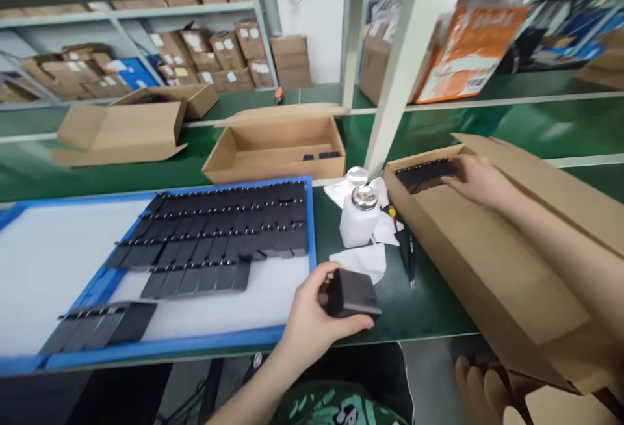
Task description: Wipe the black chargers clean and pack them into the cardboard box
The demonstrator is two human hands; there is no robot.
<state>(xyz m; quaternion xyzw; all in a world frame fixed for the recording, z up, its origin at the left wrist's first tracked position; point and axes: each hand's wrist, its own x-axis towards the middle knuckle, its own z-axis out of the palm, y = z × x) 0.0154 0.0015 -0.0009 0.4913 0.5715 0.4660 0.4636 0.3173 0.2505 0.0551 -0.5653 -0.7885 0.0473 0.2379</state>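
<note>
My left hand (312, 321) grips a small black block-shaped part (351, 294) near the front edge of the green bench, just right of a blue-rimmed white tray (160, 346). Rows of several flat black parts (219, 236) lie on that tray. My right hand (480, 181) reaches into a long open cardboard box (487, 269) at the right and rests on a row of black parts (424, 173) at its far end; whether the fingers grip them I cannot tell.
A white dispenser bottle with a metal cap (359, 217) stands on white wipes (365, 259) between tray and box, a pen (408, 249) beside it. Open cardboard boxes (277, 145) sit behind. A white shelf post (404, 67) rises mid-bench. Another person's fingers (480, 386) show at bottom right.
</note>
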